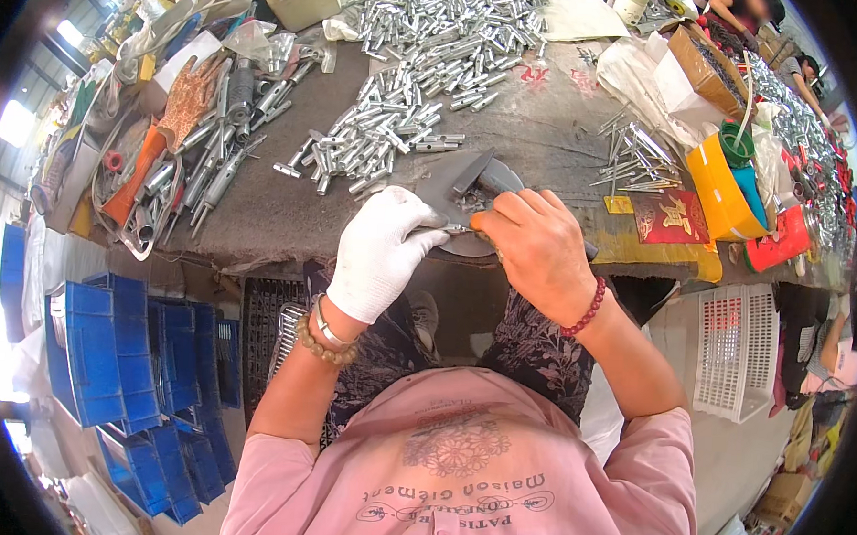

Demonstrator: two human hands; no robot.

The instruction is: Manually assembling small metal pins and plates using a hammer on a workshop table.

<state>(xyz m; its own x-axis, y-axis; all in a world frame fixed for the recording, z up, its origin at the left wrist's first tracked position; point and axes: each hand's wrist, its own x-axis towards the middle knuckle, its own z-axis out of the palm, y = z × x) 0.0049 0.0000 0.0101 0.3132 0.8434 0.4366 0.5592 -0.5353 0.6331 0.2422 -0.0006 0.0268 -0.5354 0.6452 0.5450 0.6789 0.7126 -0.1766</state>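
Observation:
My left hand (383, 251), in a white glove, pinches one end of a small silvery metal part (457, 229) between thumb and finger. My bare right hand (535, 243) pinches the other end, its fingers curled. The part lies level between the hands, over the near side of a round grey metal plate (437, 184) at the bench's front edge; its exact kind is too small to make out. Just beyond my fingers a hammer (473, 172) rests on the plate, its handle partly hidden behind my right hand. A large heap of short silvery metal tubes (386, 137) spreads beyond.
Thin metal rods (639, 157) lie at right, near a red paper packet (673, 218) and a yellow container (724, 190). Tools and an orange-stained glove (189, 99) crowd the left. Below stand blue bins (109, 349) and a white crate (734, 353). Other people sit far right.

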